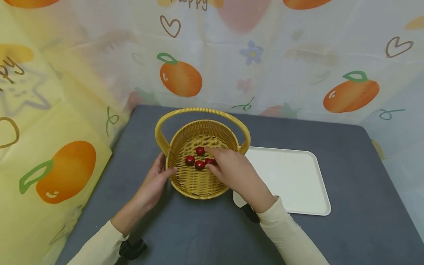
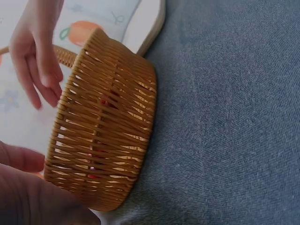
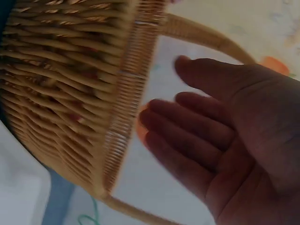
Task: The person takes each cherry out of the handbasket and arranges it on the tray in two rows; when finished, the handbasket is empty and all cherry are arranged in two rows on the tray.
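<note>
A round wicker basket (image 1: pixel 195 187) with an arched handle (image 1: pixel 202 110) stands on the table in the head view. Several dark red cherries (image 1: pixel 200 165) lie together on its woven floor. My left hand (image 1: pixel 150 186) grips the basket's left side, thumb over the rim and the other fingers outside. Above the basket's right part is my right hand (image 1: pixel 236 173), its fingers close to the cherries in the head view. The right wrist view shows that hand's fingers (image 3: pixel 187 126) loosely bent and apart from the thumb, holding nothing.
A white rectangular tray (image 1: pixel 291 180) lies right of the basket, partly behind my right forearm. Grey cloth (image 1: pixel 198 235) covers the table. A fruit-printed curtain (image 1: pixel 218 73) hangs along the back and left.
</note>
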A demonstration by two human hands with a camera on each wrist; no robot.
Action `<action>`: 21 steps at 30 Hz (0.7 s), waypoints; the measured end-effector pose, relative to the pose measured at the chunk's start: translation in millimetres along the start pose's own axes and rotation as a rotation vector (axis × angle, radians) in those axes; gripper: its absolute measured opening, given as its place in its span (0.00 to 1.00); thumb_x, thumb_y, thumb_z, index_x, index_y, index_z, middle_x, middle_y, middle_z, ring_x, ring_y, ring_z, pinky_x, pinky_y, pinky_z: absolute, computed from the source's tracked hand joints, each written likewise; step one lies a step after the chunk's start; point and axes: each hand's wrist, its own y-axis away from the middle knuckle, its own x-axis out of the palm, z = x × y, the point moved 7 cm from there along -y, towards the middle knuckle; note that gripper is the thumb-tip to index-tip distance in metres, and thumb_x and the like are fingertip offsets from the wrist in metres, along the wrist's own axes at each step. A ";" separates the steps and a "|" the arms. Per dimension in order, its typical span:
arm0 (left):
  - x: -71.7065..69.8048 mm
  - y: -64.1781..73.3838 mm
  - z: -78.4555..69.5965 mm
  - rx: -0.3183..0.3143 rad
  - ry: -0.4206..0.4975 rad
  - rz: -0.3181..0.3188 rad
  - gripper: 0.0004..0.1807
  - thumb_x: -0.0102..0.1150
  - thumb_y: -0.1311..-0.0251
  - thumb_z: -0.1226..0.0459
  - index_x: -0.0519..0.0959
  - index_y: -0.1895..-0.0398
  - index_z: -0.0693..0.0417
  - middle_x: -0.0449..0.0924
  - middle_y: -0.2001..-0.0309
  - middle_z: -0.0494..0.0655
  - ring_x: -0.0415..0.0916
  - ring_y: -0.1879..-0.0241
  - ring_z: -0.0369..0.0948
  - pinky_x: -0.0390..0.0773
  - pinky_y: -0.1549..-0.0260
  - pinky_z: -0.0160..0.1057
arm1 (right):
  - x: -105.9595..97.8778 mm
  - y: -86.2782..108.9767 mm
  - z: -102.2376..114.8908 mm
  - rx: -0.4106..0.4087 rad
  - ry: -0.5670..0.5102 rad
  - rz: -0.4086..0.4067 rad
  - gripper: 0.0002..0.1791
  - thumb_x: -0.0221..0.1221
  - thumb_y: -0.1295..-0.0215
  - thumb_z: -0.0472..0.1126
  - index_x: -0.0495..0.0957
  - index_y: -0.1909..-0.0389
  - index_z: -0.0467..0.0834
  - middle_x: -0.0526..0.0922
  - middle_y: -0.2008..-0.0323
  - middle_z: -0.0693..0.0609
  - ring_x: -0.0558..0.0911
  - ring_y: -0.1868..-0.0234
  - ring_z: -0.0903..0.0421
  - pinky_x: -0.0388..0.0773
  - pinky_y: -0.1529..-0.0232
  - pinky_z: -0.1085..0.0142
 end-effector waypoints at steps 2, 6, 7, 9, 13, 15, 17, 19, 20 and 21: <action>2.3 -3.9 1.2 0.024 0.029 0.029 0.46 0.46 0.22 0.71 0.30 0.13 0.55 0.32 0.14 0.51 0.33 0.16 0.45 0.40 0.20 0.50 | 9.9 -9.1 -2.4 0.010 0.018 0.029 0.27 0.69 0.29 0.45 0.80 0.31 0.44 0.89 0.46 0.49 0.87 0.59 0.53 0.83 0.62 0.60; 8.1 -6.1 3.9 0.043 0.081 0.078 0.40 0.38 0.24 0.76 0.36 0.14 0.60 0.43 0.16 0.59 0.42 0.18 0.50 0.44 0.21 0.53 | 26.5 -20.5 -6.1 0.008 0.057 0.066 0.23 0.71 0.31 0.43 0.83 0.37 0.44 0.89 0.58 0.51 0.84 0.64 0.54 0.81 0.67 0.60; 9.0 -6.2 4.3 0.045 0.090 0.084 0.39 0.37 0.24 0.77 0.38 0.15 0.61 0.45 0.17 0.61 0.44 0.18 0.51 0.45 0.21 0.54 | 29.3 -22.2 -6.6 0.006 0.066 0.070 0.22 0.71 0.31 0.43 0.84 0.38 0.44 0.89 0.61 0.51 0.83 0.65 0.55 0.80 0.68 0.60; 10.6 -6.6 4.6 0.056 0.106 0.086 0.39 0.35 0.26 0.79 0.39 0.15 0.61 0.48 0.18 0.62 0.46 0.19 0.52 0.46 0.21 0.55 | 33.7 -24.3 -7.4 0.004 0.072 0.078 0.19 0.72 0.32 0.42 0.86 0.42 0.43 0.87 0.65 0.51 0.82 0.67 0.55 0.80 0.69 0.59; 12.3 -7.5 3.8 0.073 0.118 0.088 0.40 0.34 0.27 0.80 0.39 0.15 0.61 0.48 0.18 0.61 0.47 0.19 0.52 0.47 0.22 0.55 | 39.2 -25.3 -10.2 0.017 0.082 0.095 0.16 0.73 0.33 0.41 0.87 0.47 0.42 0.86 0.66 0.50 0.81 0.69 0.54 0.80 0.69 0.59; 13.1 -7.5 2.9 0.077 0.121 0.089 0.41 0.34 0.28 0.81 0.38 0.15 0.61 0.47 0.17 0.61 0.46 0.19 0.52 0.47 0.21 0.55 | 41.6 -25.8 -12.0 0.026 0.079 0.104 0.14 0.73 0.33 0.41 0.87 0.48 0.42 0.85 0.68 0.51 0.81 0.70 0.54 0.79 0.71 0.59; 13.0 -7.5 2.1 0.077 0.125 0.092 0.41 0.34 0.28 0.81 0.37 0.15 0.61 0.46 0.17 0.61 0.46 0.19 0.53 0.46 0.21 0.56 | 43.6 -26.9 -13.4 0.030 0.078 0.107 0.12 0.72 0.33 0.39 0.87 0.51 0.43 0.84 0.70 0.52 0.79 0.72 0.54 0.77 0.73 0.59; 12.5 -7.7 2.0 0.077 0.132 0.093 0.41 0.34 0.29 0.81 0.37 0.15 0.61 0.45 0.17 0.62 0.45 0.19 0.53 0.46 0.21 0.55 | 45.4 -28.5 -14.2 0.029 0.078 0.107 0.09 0.72 0.33 0.38 0.88 0.54 0.43 0.83 0.72 0.53 0.78 0.73 0.55 0.77 0.73 0.59; 12.2 -7.6 1.9 0.077 0.133 0.092 0.42 0.34 0.29 0.81 0.37 0.15 0.61 0.45 0.17 0.62 0.45 0.19 0.53 0.46 0.21 0.55 | 46.4 -29.2 -14.2 0.025 0.081 0.107 0.07 0.72 0.33 0.38 0.88 0.56 0.43 0.82 0.73 0.53 0.78 0.73 0.55 0.77 0.72 0.59; 11.8 -7.7 2.3 0.076 0.135 0.092 0.42 0.34 0.29 0.81 0.36 0.15 0.61 0.45 0.17 0.61 0.45 0.19 0.53 0.46 0.21 0.55 | 47.6 -29.8 -14.3 0.021 0.086 0.107 0.06 0.72 0.34 0.38 0.87 0.58 0.44 0.82 0.73 0.53 0.78 0.73 0.55 0.77 0.72 0.59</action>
